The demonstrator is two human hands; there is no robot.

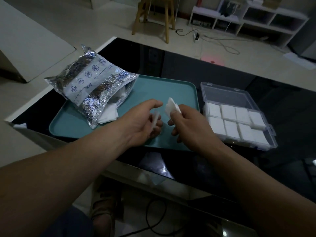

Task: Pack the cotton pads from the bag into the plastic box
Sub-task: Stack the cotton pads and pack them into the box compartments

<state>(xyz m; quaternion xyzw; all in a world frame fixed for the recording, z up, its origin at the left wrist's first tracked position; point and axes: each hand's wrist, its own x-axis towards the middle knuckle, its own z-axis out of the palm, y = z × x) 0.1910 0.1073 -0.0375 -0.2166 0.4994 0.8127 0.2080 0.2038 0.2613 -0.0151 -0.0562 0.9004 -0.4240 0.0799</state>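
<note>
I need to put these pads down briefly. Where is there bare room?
The far half of the teal tray, between the foil bag and the plastic box, is bare; so is the black table beyond it. Crowded: the tray's left, under the bag and spilled pads.

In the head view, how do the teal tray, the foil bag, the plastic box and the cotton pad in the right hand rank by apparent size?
1. Teal tray: largest.
2. Foil bag and plastic box, lid open: look alike, not ranked.
3. Cotton pad in the right hand: smallest.
</note>
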